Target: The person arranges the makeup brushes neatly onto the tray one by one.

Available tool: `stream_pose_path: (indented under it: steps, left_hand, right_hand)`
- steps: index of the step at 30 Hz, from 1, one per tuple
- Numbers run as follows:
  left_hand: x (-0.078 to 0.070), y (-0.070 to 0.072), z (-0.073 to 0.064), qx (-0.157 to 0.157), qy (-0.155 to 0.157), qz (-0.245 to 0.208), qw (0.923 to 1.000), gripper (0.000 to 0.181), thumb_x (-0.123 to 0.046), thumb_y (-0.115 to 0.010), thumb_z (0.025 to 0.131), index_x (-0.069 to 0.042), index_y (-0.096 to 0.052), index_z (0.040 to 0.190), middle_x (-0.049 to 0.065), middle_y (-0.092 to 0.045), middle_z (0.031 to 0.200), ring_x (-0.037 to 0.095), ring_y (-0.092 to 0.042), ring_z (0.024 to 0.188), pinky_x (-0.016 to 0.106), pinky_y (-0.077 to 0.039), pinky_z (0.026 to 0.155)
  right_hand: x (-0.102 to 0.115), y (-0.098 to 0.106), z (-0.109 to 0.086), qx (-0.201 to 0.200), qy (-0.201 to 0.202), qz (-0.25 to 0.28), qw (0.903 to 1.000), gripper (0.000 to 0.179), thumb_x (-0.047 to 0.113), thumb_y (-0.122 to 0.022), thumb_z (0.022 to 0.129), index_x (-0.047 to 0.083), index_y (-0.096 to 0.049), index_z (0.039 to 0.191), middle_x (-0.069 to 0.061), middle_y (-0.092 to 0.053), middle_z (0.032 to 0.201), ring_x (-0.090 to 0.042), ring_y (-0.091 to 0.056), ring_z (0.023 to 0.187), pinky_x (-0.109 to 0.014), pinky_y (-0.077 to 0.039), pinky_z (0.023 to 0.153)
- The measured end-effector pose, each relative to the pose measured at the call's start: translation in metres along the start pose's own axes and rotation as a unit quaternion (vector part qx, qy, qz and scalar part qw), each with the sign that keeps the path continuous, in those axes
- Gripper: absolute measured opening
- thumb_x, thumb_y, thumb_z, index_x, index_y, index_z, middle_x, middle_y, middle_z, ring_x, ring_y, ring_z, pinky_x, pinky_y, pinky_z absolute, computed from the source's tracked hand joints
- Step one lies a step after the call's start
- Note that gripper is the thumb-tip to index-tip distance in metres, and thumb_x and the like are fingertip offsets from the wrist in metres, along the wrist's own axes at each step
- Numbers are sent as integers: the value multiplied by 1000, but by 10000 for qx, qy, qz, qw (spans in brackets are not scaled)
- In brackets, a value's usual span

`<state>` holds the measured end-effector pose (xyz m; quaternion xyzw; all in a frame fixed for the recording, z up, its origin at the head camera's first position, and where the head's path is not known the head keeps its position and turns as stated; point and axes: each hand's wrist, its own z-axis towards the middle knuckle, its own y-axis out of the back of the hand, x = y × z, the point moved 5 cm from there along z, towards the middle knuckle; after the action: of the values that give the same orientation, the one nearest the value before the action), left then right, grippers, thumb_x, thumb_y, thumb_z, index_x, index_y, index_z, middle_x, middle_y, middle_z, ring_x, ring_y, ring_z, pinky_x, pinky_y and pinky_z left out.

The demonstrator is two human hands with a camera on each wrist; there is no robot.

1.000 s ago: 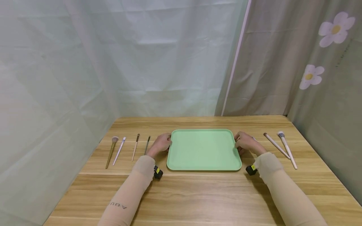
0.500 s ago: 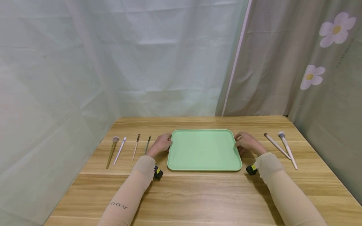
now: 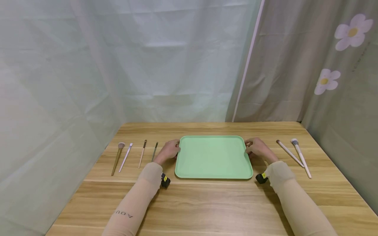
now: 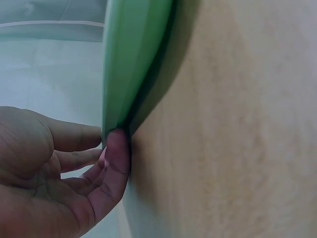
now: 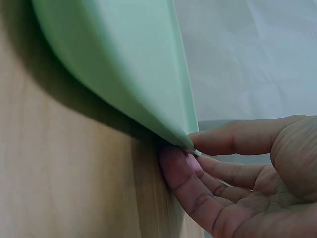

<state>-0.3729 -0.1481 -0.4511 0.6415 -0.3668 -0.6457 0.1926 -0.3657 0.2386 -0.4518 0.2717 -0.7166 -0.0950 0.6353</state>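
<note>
A light green rectangular tray (image 3: 214, 157) with a low raised rim sits in the middle of the wooden table. My left hand (image 3: 168, 150) pinches its left edge; in the left wrist view one finger (image 4: 118, 153) is tucked beneath the rim and the thumb lies against the rim from above. On the opposite side my right hand (image 3: 257, 148) pinches the right edge the same way, with a fingertip (image 5: 176, 161) under the tray in the right wrist view. Nothing lies on the tray.
Several makeup brushes lie left of the tray: a gold-handled brush (image 3: 117, 159), a lilac one (image 3: 125, 158), a pink one (image 3: 142, 154) and a dark thin one (image 3: 155, 152) beside my left hand. Two pale brushes, a slim brush (image 3: 290, 153) and a fluffy brush (image 3: 302, 159), lie right.
Both hands keep their grip on the tray's sides. The whole head view shifts very slightly; nothing on the table has visibly moved.
</note>
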Motion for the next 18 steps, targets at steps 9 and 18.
stream_pose_path:
  steps: [9, 18]
  left_hand:
    - [-1, 1, 1, -25, -53, -4, 10000, 44, -3, -49, 106, 5, -49, 150, 10, -55, 83, 19, -56, 65, 29, -52, 60]
    - [0, 1, -1, -34, 1, -78, 10000, 48, -5, -50, 107, 5, -44, 154, 10, -56, 88, 18, -56, 67, 28, -51, 61]
  right_hand:
    - [-2, 5, 0, 107, 17, 76, 9999, 62, -8, -66, 88, -22, -43, 144, -33, -62, 116, -22, -66, 80, -34, -62, 71]
    - [-6, 7, 3, 114, -3, 102, 9999, 60, -8, -66, 89, -20, -45, 144, -26, -60, 109, -22, -65, 81, -34, -62, 71]
